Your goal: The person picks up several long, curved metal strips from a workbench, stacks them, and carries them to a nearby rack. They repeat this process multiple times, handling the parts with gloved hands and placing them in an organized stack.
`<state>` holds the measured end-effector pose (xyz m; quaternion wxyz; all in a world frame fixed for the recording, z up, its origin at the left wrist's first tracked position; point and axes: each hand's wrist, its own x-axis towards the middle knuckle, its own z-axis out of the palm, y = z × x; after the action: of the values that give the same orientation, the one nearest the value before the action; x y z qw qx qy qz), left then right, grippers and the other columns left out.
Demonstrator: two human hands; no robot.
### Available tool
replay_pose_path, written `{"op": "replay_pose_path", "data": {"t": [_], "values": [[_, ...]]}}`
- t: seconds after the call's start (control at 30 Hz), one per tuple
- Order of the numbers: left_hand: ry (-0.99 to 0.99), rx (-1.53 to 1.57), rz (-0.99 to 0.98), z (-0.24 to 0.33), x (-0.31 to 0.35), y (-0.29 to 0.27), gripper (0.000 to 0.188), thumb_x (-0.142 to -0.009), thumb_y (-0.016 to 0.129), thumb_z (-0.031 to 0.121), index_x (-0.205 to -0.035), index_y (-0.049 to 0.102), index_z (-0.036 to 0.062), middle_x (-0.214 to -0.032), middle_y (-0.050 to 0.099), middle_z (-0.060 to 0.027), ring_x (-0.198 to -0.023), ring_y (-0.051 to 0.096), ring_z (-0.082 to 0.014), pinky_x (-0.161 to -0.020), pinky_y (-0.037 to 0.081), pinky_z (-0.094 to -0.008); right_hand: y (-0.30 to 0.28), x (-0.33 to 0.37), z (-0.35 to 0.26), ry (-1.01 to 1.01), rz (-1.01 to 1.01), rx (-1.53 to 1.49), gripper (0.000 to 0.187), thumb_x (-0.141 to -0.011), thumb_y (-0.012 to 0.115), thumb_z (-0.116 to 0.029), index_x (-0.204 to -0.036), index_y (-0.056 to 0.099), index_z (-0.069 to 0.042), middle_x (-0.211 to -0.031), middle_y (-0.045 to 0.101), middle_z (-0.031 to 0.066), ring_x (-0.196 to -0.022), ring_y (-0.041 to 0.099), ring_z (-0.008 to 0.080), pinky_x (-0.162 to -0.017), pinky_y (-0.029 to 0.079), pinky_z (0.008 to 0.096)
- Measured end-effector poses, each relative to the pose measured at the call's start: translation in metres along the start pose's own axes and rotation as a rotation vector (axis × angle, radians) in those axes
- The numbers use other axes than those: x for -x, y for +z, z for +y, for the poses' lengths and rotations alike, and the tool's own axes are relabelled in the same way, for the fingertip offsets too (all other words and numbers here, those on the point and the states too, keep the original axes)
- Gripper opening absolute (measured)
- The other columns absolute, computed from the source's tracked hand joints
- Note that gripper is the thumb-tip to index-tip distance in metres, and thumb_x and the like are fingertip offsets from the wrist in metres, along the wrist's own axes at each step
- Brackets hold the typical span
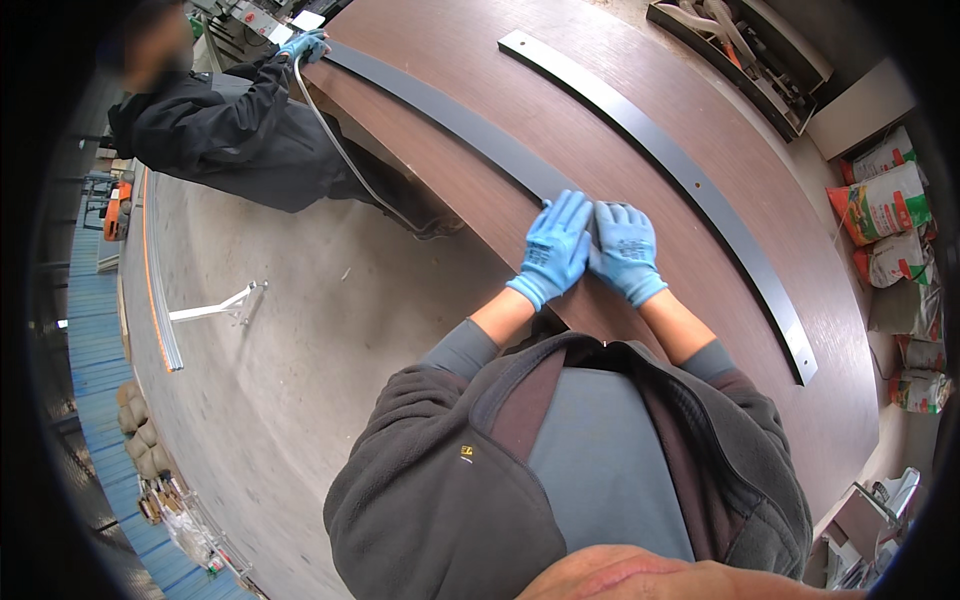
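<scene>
Both of the person's hands wear blue gloves and lie side by side, palms down and fingers spread flat. The left hand [553, 248] presses on the near end of a long dark metal strip [450, 117]; the right hand [625, 250] rests just beside it, thumb edge touching the left, and covers the strip's end on the board. Neither hand is closed around anything: both lie open, pressing down rather than gripping.

The strip runs from under the hands away to the far left along the left edge of a large brown wood-grain panel [600, 120]. At its far end a co-worker's gloved hand [303, 45] holds or steadies it, beside a thin grey hose [340, 150] that hangs down toward the concrete floor [280, 380].

Judging by its thinness and length, the strip is probably stiff across its width but springy along its run, fairly light, with smooth faces that could slide on the panel and edges that may be sharp. Flat palms near the end, with a second person at the far end, look like a sound way to control it.

A second, similar strip with holes [690, 180] lies well apart to the right on the same panel. Printed sacks [885, 205] are stacked at the far right.
</scene>
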<state>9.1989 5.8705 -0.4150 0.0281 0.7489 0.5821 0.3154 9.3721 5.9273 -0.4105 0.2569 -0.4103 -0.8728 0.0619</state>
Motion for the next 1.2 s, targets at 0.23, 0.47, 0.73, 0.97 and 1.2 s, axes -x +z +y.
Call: {"op": "replay_pose_path", "data": {"t": [0.23, 0.47, 0.73, 0.97, 1.2], "values": [[0.138, 0.042, 0.072, 0.038, 0.001, -0.027, 0.061, -0.098, 0.070, 0.032, -0.148, 0.062, -0.0027, -0.158, 0.057, -0.0252, -0.151, 0.050, -0.0437, -0.127, 0.035, -0.0568, -0.084, 0.124, 0.047, 0.100, -0.222, -0.012, 0.072, -0.079, 0.081, -0.032, -0.141, 0.059, -0.001, -0.132, 0.066, 0.0215, -0.125, 0.061, 0.0417, -0.108, 0.047, 0.0523], [0.292, -0.078, -0.250, 0.055, 0.000, -0.025, 0.081, -0.098, 0.067, 0.059, -0.160, 0.054, 0.0096, -0.171, 0.041, -0.0229, -0.161, 0.034, -0.0459, -0.131, 0.027, -0.0600, -0.208, 0.313, 0.117, 0.364, -0.463, 0.055, 0.074, -0.076, 0.079, -0.025, -0.144, 0.058, -0.004, -0.138, 0.065, 0.0204, -0.133, 0.058, 0.0427, -0.118, 0.044, 0.0532], [0.417, 0.008, -0.512, 0.073, 0.013, 0.019, 0.097, -0.092, 0.073, 0.059, -0.170, 0.039, 0.0128, -0.176, 0.035, -0.0201, -0.165, 0.028, -0.0434, -0.136, 0.017, -0.0583, -0.141, 0.249, 0.074, 0.177, -0.145, 0.150, 0.094, -0.093, 0.070, -0.066, -0.157, 0.050, 0.000, -0.165, 0.049, 0.0254, -0.150, 0.048, 0.0464, -0.125, 0.036, 0.0568], [0.214, 0.008, -0.388, -0.027, -0.026, -0.027, 0.085, -0.089, 0.077, 0.058, -0.158, 0.055, 0.0138, -0.166, 0.050, -0.0194, -0.155, 0.045, -0.0416, -0.131, 0.030, -0.0567, -0.075, 0.199, 0.061, 0.229, -0.047, 0.124, 0.084, -0.095, 0.067, -0.066, -0.145, 0.057, 0.001, -0.150, 0.061, 0.0219, -0.134, 0.057, 0.0434, -0.114, 0.043, 0.0552], [-0.080, -0.527, -0.074, -0.251, -0.074, -0.136, 0.081, -0.096, 0.067, 0.071, -0.147, 0.066, 0.0078, -0.151, 0.064, -0.0188, -0.144, 0.054, -0.0435, -0.119, 0.038, -0.0602, -0.111, 0.188, 0.085, 0.114, -0.255, -0.010, 0.067, -0.099, 0.073, -0.042, -0.147, 0.057, 0.001, -0.142, 0.064, 0.0252, -0.127, 0.062, 0.0456, -0.108, 0.049, 0.0534]]}}
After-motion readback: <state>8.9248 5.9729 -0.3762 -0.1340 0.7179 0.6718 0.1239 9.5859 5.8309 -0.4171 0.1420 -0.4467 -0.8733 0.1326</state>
